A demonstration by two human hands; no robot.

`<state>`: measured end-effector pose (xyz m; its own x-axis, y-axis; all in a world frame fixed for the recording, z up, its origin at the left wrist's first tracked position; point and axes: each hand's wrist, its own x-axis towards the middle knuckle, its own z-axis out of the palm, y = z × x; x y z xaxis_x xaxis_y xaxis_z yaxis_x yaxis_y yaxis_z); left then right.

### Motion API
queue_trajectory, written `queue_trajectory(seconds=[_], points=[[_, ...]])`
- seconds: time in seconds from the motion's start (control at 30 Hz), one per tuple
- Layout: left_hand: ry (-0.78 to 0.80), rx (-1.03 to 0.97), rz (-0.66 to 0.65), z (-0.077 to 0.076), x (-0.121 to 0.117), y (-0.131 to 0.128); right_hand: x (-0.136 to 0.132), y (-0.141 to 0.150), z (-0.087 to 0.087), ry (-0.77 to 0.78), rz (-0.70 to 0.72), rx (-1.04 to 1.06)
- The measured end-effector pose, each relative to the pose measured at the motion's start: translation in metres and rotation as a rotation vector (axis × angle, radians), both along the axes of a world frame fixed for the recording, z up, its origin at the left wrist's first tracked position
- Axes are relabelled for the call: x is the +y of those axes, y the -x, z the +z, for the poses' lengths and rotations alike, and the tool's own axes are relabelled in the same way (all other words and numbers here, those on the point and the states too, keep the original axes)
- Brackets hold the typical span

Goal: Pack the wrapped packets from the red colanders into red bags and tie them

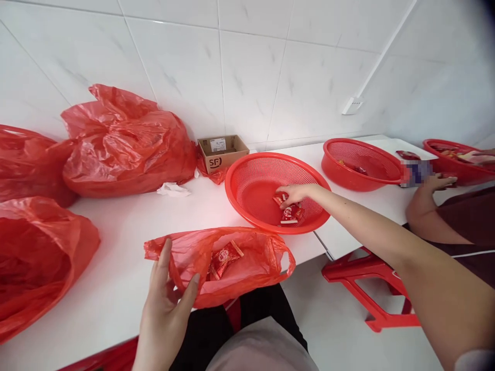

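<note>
My left hand [166, 304] grips the left edge of a red plastic bag [247, 286], thumb and forefinger apart with the film between them. The bag's mouth gapes upward at the table's front edge, and red wrapped packets [228, 254] lie inside it. My right hand [296, 194] reaches into a red plastic sieve basket [247, 193] behind the bag, fingers closed on a small red packet [279, 199]. More red packets [291, 213] lie just below those fingers on the basket's floor. The fingertips are partly hidden by the hand.
Full red bags [131, 149] and an open red bag [46, 247] crowd the left side. By the wall stand a small cardboard box [224, 152] and crumpled tissue [173, 189]. Rightward are another basket [359, 178], a co-worker's hand [439, 181] and a red stool [367, 288].
</note>
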<state>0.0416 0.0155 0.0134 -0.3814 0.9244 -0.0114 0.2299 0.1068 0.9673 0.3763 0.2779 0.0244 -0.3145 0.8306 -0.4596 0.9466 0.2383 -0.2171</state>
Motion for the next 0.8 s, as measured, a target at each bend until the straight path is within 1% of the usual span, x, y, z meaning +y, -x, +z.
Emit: queue_trajectory(seconds=[0.07, 0.1, 0.17, 0.27, 0.37, 0.43, 0.5, 0.57, 0.63, 0.67, 0.7, 0.73, 0.8], points=[[-0.003, 0.014, 0.011, 0.000, 0.001, -0.001, -0.001, -0.001, -0.010, 0.030, -0.001, -0.002], [-0.002, 0.017, 0.010, -0.001, 0.001, -0.001, -0.002, 0.000, -0.012, 0.038, -0.001, 0.006], [-0.001, 0.012, 0.003, -0.001, 0.001, 0.000, -0.003, 0.004, -0.010, 0.042, 0.002, 0.047], [0.006, 0.029, 0.008, -0.002, 0.001, 0.002, -0.004, 0.011, 0.006, 0.024, 0.011, 0.165], [0.023, 0.060, 0.017, -0.001, 0.000, 0.003, -0.009, 0.023, 0.028, 0.012, 0.052, 0.369], [0.037, 0.057, 0.021, 0.000, 0.001, 0.003, -0.017, 0.035, 0.042, 0.015, 0.080, 0.492], [0.045, 0.042, 0.022, 0.002, 0.002, 0.002, -0.030, 0.052, 0.054, 0.014, 0.074, 0.590], [0.042, 0.015, 0.011, 0.003, 0.003, 0.001, -0.052, 0.072, 0.064, 0.058, 0.086, 0.707], [0.035, -0.016, -0.004, 0.004, 0.003, 0.000, -0.081, 0.095, 0.069, 0.185, 0.174, 0.835], [0.032, -0.033, -0.009, 0.005, 0.004, -0.001, -0.096, 0.106, 0.069, 0.244, 0.236, 0.862], [0.031, -0.045, -0.010, 0.005, 0.004, -0.001, -0.110, 0.117, 0.068, 0.263, 0.296, 0.857], [0.029, -0.050, -0.006, 0.006, 0.004, -0.001, -0.122, 0.127, 0.065, 0.224, 0.344, 0.839], [0.016, -0.053, 0.000, 0.006, 0.004, -0.001, -0.133, 0.141, 0.059, 0.035, 0.390, 0.814]])
